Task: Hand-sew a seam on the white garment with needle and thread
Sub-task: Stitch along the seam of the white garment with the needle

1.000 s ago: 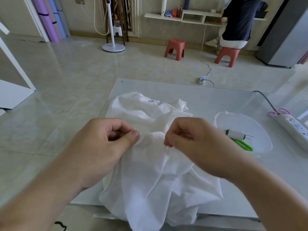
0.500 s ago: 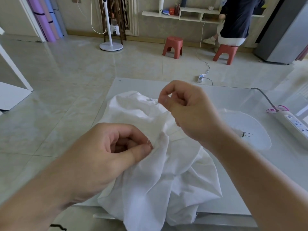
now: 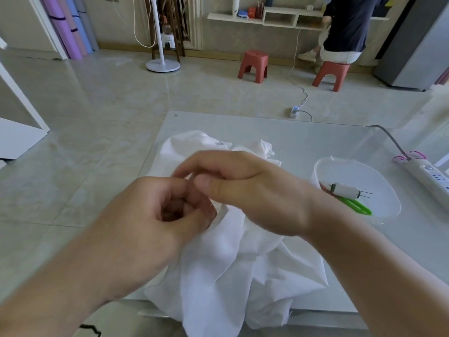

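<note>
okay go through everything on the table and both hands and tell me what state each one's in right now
white garment: crumpled, hanging over the table's near edge.
left hand: pinches a garment fold.
right hand: over the left hand, fingers loosely curled; needle not discernible.
clear container: open, holding thread spool and green snips.
power strip: cord attached.

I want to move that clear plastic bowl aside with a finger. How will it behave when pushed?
The bowl looks thin-walled and nearly empty, so probably light. On the smooth glass table it would likely slide easily. The thread spool and green snips inside may shift.
</note>
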The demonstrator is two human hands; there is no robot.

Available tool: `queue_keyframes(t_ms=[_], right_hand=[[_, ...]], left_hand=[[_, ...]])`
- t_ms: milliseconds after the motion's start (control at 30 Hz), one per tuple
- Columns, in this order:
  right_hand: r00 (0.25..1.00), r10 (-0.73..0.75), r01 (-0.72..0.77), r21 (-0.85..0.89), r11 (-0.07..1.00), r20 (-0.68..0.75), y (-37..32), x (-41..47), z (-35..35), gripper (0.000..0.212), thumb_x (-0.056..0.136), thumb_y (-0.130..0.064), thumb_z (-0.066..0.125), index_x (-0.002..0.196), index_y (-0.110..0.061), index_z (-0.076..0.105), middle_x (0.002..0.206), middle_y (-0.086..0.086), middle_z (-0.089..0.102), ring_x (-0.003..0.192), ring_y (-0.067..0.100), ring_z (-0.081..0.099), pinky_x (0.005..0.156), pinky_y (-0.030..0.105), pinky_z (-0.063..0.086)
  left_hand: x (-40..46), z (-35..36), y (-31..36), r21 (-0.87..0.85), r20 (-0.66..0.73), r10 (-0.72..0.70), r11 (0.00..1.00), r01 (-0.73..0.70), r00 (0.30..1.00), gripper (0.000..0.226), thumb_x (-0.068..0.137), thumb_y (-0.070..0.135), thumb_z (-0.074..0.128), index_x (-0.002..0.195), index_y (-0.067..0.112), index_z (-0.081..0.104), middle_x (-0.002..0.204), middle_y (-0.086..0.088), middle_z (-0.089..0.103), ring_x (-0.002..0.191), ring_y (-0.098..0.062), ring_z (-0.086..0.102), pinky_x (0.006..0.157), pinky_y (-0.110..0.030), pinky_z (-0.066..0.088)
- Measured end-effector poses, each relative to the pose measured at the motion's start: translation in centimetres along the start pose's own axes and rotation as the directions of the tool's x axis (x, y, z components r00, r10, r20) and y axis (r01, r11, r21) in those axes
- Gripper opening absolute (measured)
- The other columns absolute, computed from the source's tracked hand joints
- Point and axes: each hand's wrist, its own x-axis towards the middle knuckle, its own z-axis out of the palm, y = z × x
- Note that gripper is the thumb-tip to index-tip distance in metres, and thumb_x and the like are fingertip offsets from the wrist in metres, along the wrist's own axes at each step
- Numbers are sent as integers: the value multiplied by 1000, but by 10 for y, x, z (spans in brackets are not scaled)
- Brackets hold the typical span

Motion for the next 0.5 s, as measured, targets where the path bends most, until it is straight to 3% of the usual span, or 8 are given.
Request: queue_keyframes(t_ms=[133,267,367,433,500], right_hand=[[997,74,-74,-64,995,-4,5,-1,-2,22,104,-23,55,96,-12,73,87,-1,69,86,19,64,86,44,54],[998,68,-67,-76,995,14,8,-5,-10,16,102,-11,63,89,-10,72,86,15,66,81,28,59,80,43,52],[997,70,-71,-67,995,-8,10,-4,-12,20,101,-10,62,84,-15,71,79,-2,67,80,13,59,82,32,48],[997,68,-69,-30,997,-32,11,-3,-14,21,101,-12,60,82,-15,68,79,-3,65,81,16,58,82,28,46],[995,60,-61,-9,998,-76,13,-3,-15,24,103,-11,56,81,-12,65,79,-7,62,80,8,56,80,21,44]], left_hand=[[-3,-1,1,43,-52,-2,999,4,999,26,74,48,74,88,28,82,76,-10,75,81,-40,70,81,-62,56],[-2,-1,3,94,-73,8,996,-1,997,23,73,47,71,86,30,81,72,-6,73,75,-34,70,76,-57,57],[-2,0,3,89,-73,14,996,-7,997,20,74,46,74,87,32,81,77,0,77,77,-26,73,83,-55,58],[-1,-1,2,50,-66,2,999,1,998,22,76,48,85,88,30,81,82,1,79,82,-21,76,89,-54,59],[1,-1,0,-10,-52,-18,1000,17,998,23,74,44,93,85,27,82,86,-1,81,86,-20,78,93,-51,60]])
